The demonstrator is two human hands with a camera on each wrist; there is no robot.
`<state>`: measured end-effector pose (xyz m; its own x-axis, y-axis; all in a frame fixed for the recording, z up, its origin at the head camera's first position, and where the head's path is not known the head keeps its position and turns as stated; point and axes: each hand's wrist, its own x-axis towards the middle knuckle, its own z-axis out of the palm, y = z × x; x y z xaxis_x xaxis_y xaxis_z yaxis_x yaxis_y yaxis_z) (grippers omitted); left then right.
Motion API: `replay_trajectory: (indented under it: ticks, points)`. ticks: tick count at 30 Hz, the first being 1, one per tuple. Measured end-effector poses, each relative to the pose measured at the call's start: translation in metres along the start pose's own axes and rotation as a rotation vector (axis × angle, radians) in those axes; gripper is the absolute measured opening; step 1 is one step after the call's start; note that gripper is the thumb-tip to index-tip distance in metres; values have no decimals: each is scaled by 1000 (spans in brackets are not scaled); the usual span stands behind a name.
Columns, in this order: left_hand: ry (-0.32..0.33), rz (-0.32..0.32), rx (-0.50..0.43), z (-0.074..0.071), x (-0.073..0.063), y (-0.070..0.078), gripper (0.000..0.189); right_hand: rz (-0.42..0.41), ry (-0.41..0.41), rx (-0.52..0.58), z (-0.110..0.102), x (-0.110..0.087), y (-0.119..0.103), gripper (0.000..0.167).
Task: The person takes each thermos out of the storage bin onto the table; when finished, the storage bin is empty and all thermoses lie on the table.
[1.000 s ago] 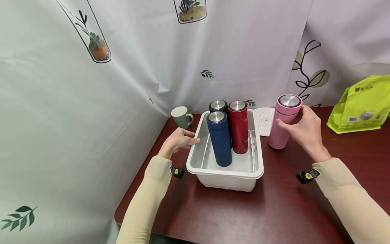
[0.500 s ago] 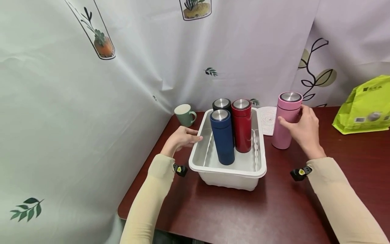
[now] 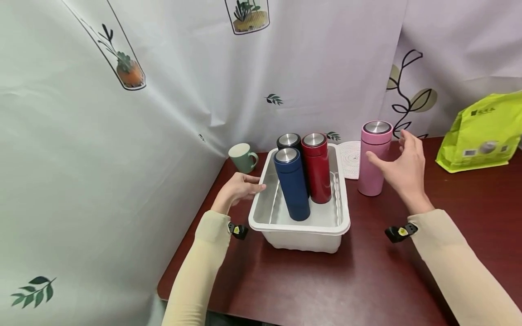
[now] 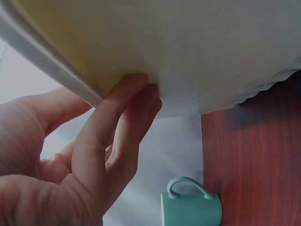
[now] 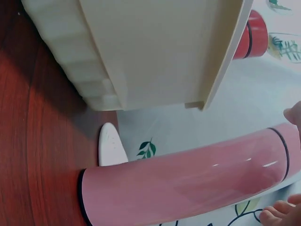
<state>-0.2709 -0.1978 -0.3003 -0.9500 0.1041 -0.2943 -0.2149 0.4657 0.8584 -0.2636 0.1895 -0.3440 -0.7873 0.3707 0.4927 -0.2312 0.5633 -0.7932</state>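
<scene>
My left hand (image 3: 240,188) pinches the left rim of a white plastic bin (image 3: 299,231), thumb over the edge; in the left wrist view the fingers (image 4: 117,103) press its outer wall. Inside the bin stand a blue thermos bottle (image 3: 294,190), a red thermos bottle (image 3: 320,174) and, partly hidden behind them, a black one (image 3: 294,144). To the right of the bin a pink thermos bottle (image 3: 372,165) stands upright on the table. My right hand (image 3: 408,174) is beside it, thumb and fingers spread around it; the right wrist view shows gaps between them and the bottle (image 5: 188,179).
A green mug (image 3: 242,158) stands behind the bin at the left, near the wall sheet. At the back a white round-patterned mat (image 3: 350,158) lies between the bin and the pink bottle. A lime-green bag (image 3: 481,133) stands at the far right of the dark red table (image 3: 302,285).
The fingers of my right hand have spread away from the pink thermos bottle, which they gripped before. The bottle stays in place beside the bin. My left hand keeps its hold on the rim.
</scene>
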Motion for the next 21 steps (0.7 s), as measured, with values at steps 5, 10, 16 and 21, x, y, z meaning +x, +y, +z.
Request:
replay_trajectory:
  ticks: [5, 10, 16, 21]
  points:
    - [-4, 3, -7, -1, -1, -2, 54, 30, 60, 46, -1, -10, -9, 88]
    - [-6, -1, -20, -1, -1, 0, 54, 21, 120, 98, -4, -16, -17, 87]
    - [-11, 4, -24, -2, -3, 1, 56, -55, 159, 189, -3, -24, -32, 81]
    - [-10, -1, -23, -1, -1, -1, 54, -112, 120, 222, 1, -32, -46, 80]
